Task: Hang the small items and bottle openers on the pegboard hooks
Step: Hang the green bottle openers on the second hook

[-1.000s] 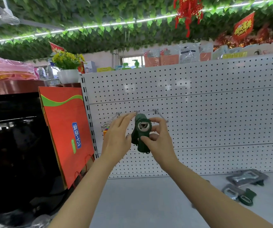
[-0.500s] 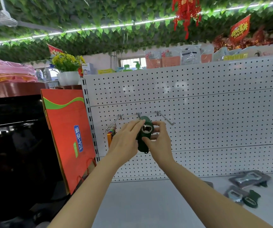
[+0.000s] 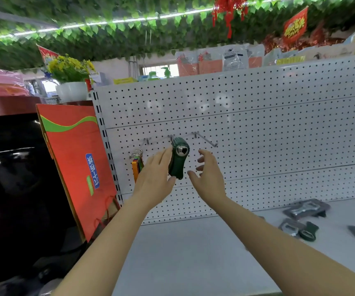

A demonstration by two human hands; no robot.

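Head camera looks at a white pegboard (image 3: 279, 129) standing behind a pale shelf (image 3: 193, 253). Left of it leans a red paper bag (image 3: 74, 167) with a green wave; whatever is inside cannot be seen. Three metal hooks stick out of the board. On the middle hook (image 3: 170, 137) hangs a green bottle opener (image 3: 178, 160) with a shiny metal mouth. The left hand (image 3: 155, 178) has straight fingers lying against the opener's left side. The right hand (image 3: 209, 176) is spread with loosely bent fingers, just beside the opener and apart from it. The left hook (image 3: 146, 141) carries a bunch of key rings with coloured tags (image 3: 137, 162), partly hidden behind the left hand. More packaged bottle openers (image 3: 306, 210) lie on the shelf at right, blurred, one cut off by the frame edge.
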